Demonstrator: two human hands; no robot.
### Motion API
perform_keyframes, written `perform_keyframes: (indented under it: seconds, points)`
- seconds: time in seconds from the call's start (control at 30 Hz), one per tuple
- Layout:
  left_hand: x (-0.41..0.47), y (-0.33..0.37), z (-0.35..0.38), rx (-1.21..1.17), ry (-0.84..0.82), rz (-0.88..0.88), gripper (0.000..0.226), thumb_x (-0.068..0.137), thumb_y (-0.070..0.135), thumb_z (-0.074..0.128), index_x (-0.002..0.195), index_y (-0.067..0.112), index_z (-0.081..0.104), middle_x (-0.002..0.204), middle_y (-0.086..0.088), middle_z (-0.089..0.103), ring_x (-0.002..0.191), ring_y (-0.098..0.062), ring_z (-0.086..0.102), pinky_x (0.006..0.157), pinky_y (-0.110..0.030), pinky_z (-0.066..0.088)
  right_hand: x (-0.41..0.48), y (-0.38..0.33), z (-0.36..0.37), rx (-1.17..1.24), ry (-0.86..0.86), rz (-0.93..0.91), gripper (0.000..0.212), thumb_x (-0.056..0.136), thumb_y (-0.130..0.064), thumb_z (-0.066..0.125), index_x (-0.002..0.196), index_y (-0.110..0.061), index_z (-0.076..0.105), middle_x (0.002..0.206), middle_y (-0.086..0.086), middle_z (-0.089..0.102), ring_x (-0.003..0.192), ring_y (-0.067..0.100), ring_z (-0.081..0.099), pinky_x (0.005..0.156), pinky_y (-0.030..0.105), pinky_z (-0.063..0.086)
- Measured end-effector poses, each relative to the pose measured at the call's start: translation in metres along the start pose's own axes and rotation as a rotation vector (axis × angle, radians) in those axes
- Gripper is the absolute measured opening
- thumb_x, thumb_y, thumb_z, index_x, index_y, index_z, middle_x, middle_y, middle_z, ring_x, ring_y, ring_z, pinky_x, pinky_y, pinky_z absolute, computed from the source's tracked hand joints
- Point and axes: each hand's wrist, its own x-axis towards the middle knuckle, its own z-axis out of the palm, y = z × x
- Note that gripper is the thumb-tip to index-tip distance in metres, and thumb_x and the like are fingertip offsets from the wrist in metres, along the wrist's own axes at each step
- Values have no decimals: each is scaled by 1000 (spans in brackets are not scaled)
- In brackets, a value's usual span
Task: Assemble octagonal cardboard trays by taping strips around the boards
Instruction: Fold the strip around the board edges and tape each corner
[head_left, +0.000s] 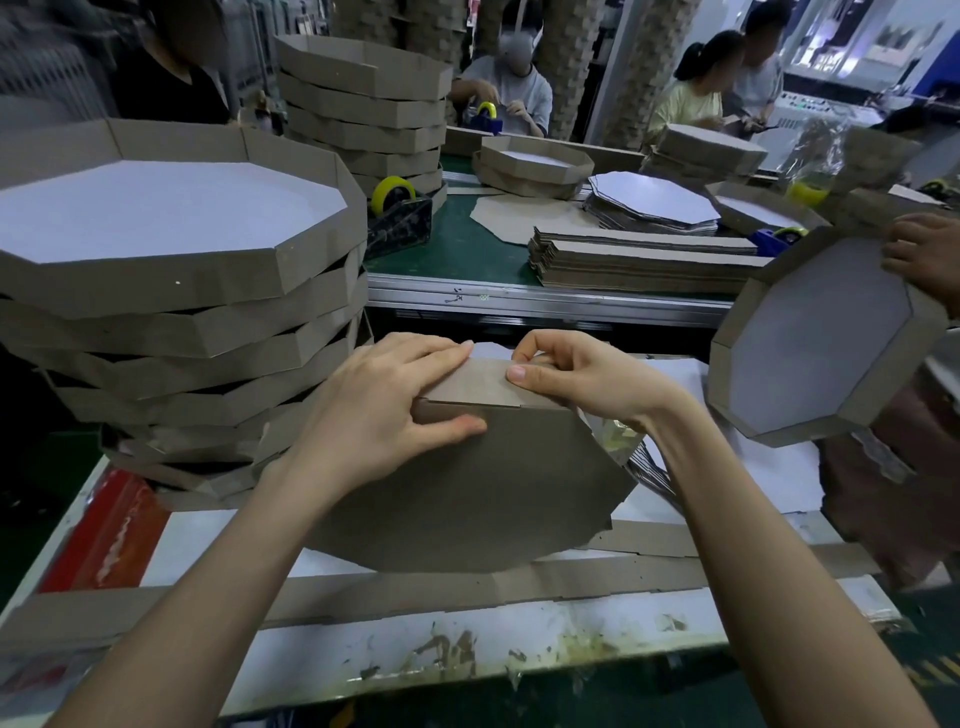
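Both our hands hold a cardboard strip against the top edge of an upright board.

The brown octagonal board stands tilted on the desk, back face toward us. Our left hand clamps the strip over the board's upper edge, fingers across the top and thumb pressed on the face. Just beside it, our right hand pinches the same strip between thumb and curled fingers. A loose strip lies flat below the board. A stack of finished trays rises at our left. Beyond it sit a tape dispenser and a bundle of strips on the green belt. At our right, another person's hand holds a tray. Other workers sit across the room.
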Motion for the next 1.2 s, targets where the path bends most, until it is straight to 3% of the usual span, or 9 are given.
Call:
perform_keyframes:
  seconds: [0.13,0.23,0.3,0.4,0.53,0.7,0.87,1.1,1.2]
  points:
    - [1,10,-4,184,-6,4,80,75,81,46,143,38,44,140,16,51,133,-11,40,111,-40,28,-1,-3,0,26,-28,15,33,81,-47,64,90,-15,58,61,-9,56,54,6,49,49,16,38]
    - [9,29,-2,275,7,0,91,70,90,27,138,34,48,130,13,57,121,-13,50,100,-40,38,-2,-5,3,35,-54,-8,24,90,-35,62,91,-11,56,55,-13,54,50,1,45,47,13,35]
    - [15,39,8,374,-44,29,92,68,92,28,133,28,45,127,9,56,117,-16,52,93,-37,40,-3,-5,4,32,-53,-23,21,93,-30,61,92,-10,56,52,-15,50,49,-1,40,48,11,32]
    - [20,43,16,416,-29,65,79,70,88,39,117,26,47,115,8,58,108,-16,56,84,-32,39,-9,-2,5,20,-16,-36,36,87,-45,62,94,-10,58,53,-13,44,51,7,35,47,17,29]
    - [18,37,10,395,16,83,79,66,92,35,109,28,52,106,10,62,98,-15,60,75,-31,43,-20,0,1,-59,17,-70,28,91,-59,55,80,-36,65,59,-11,53,53,9,47,53,17,38]
    - [6,22,-10,183,233,11,86,66,93,36,113,25,61,96,9,68,79,-16,64,59,-27,43,-32,-15,-19,-68,126,-46,49,85,-67,49,58,-26,52,54,-4,45,51,11,39,54,20,33]
    - [-20,-3,12,-131,245,-171,83,60,92,47,117,33,55,99,19,55,83,-10,55,64,-29,46,-22,-30,-20,-229,31,-34,30,91,-48,65,86,-19,71,63,-6,61,56,8,49,54,19,37]
    - [-57,-29,35,-289,193,-314,80,58,92,51,119,39,50,103,32,51,94,-9,56,75,-37,53,-4,-23,-5,-302,-38,19,25,87,-49,70,87,-25,75,54,-3,63,44,7,47,44,16,37]
    - [-50,-18,24,-211,193,-227,83,63,85,54,133,43,38,119,28,47,103,0,46,88,-40,49,3,-22,3,-298,-38,-19,26,87,-46,70,86,-21,75,59,1,63,48,8,49,48,15,38]
